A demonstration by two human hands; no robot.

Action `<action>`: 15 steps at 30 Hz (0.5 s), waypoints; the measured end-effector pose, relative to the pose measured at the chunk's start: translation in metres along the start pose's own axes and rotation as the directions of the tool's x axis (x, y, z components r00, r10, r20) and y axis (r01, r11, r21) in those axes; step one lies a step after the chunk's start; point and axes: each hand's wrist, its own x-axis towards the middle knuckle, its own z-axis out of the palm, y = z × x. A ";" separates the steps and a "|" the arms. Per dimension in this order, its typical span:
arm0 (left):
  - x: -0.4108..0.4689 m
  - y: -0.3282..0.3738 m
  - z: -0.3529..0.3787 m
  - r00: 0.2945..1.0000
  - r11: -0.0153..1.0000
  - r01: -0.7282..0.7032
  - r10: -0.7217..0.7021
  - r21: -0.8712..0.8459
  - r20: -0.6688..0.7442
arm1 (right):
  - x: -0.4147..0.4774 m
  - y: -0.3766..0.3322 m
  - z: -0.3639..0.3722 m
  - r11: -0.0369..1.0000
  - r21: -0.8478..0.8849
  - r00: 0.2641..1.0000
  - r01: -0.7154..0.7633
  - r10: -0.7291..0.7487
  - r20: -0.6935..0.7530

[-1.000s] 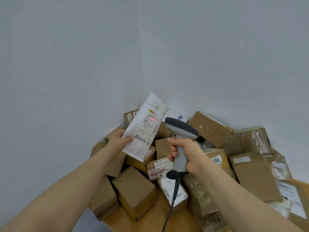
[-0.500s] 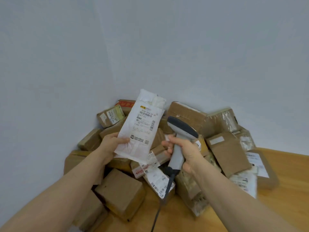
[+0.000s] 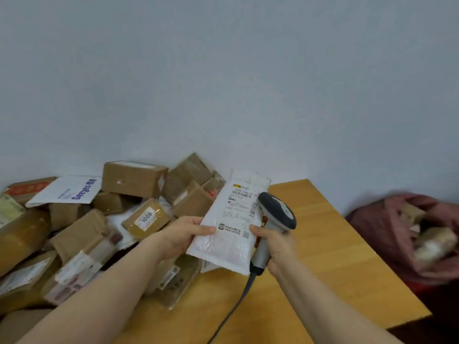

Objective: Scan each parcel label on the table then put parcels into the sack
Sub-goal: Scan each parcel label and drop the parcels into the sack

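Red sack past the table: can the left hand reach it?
Probably: the red sack lies open past bare wooden table, but the right hand gripping the grey scanner sits between it and the left hand holding the white padded parcel.

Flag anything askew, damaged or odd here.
Nothing looks damaged or spilled. The brown boxes lie in a tilted, overlapping heap on the table's left part. The left hand holds the white mailer, the right hand the scanner; the sack is too blurred to judge.
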 end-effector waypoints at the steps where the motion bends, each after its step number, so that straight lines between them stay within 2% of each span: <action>1: 0.018 0.002 0.031 0.999 1.000 0.006 -0.005 -0.004 0.048 | 0.005 -0.014 -0.032 1.000 0.018 0.999 0.013 -0.013 -0.032; 3: 0.054 0.003 0.098 0.988 0.999 0.045 -0.046 0.016 0.146 | 0.015 -0.044 -0.097 0.998 0.039 0.994 0.045 -0.041 -0.100; 7: 0.125 -0.005 0.231 0.936 0.972 0.147 -0.197 0.185 0.292 | 0.033 -0.098 -0.226 0.994 0.073 0.957 0.082 -0.058 -0.283; 11: 0.184 -0.016 0.341 0.954 0.938 0.126 -0.204 0.324 0.218 | 0.050 -0.133 -0.331 0.983 0.120 0.887 0.137 -0.068 -0.456; 15: 0.229 -0.019 0.421 0.934 0.907 0.127 -0.245 0.402 0.260 | 0.072 -0.158 -0.402 0.977 0.153 0.832 0.148 -0.040 -0.553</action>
